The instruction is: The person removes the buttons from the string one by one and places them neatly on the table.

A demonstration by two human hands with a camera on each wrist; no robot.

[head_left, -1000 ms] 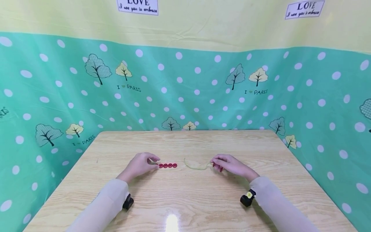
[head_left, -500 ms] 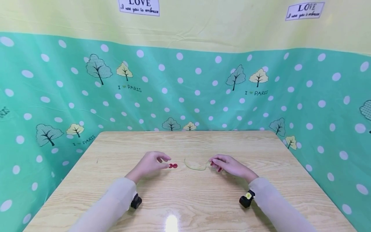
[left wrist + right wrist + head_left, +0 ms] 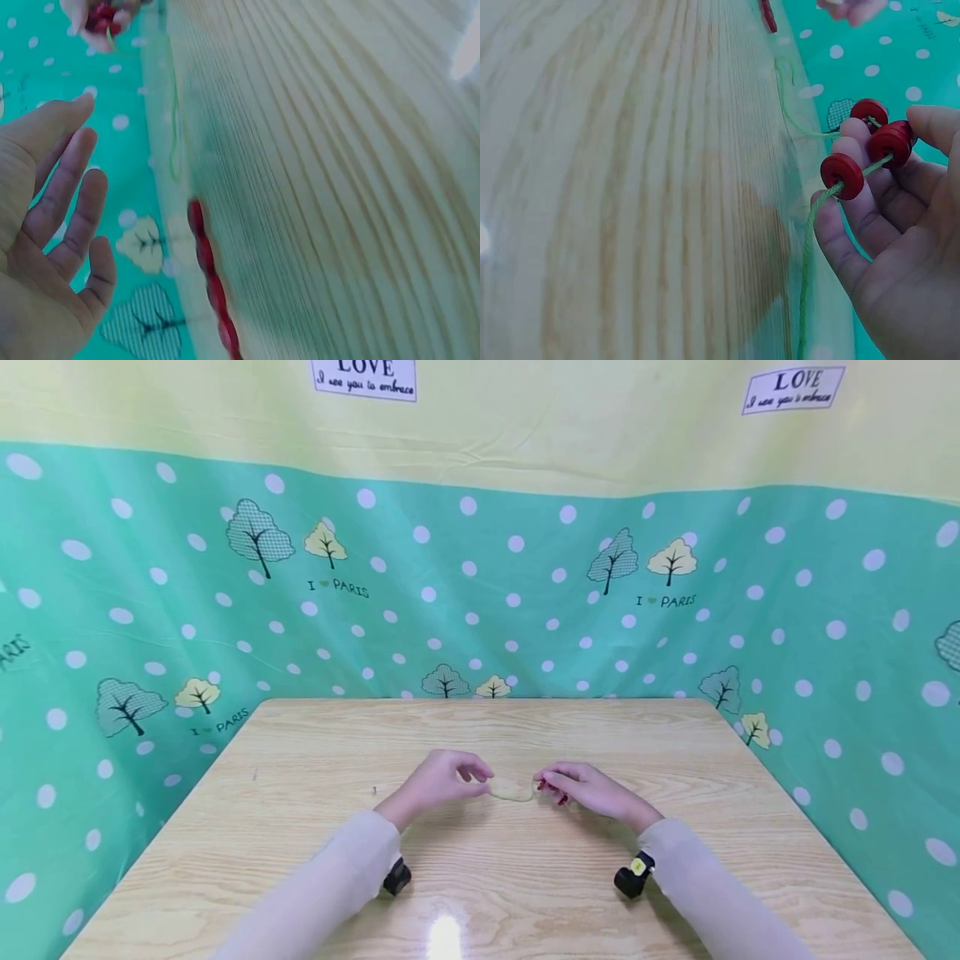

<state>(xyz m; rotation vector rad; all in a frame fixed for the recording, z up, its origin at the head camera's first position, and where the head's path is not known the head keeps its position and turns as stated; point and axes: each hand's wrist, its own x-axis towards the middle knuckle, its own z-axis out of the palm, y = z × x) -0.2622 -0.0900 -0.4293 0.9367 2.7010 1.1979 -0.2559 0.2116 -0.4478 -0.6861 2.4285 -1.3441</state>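
Note:
My left hand (image 3: 446,775) hovers over the table with thumb and fingers apart, as the left wrist view shows, holding nothing. Beneath it lies a straight row of round red buttons (image 3: 214,292), which the hand covers in the head view. The left fingertips come close to the free end of a thin green string (image 3: 513,797). On the right, my right hand (image 3: 596,787) holds several red buttons (image 3: 890,145) threaded on that string, pinched by the thumb and fingers. One threaded button (image 3: 841,177) sits a little apart from the others.
A wood-grain table (image 3: 495,877) carries everything. Behind it hangs a green and yellow curtain (image 3: 480,568) with dots and trees. Black cameras (image 3: 633,878) are strapped at both wrists. A bright glare spot (image 3: 444,937) shows near the front.
My left hand has slid right along the button row to the string's end, now covering the buttons. The right hand, with its threaded buttons, has shifted slightly left.

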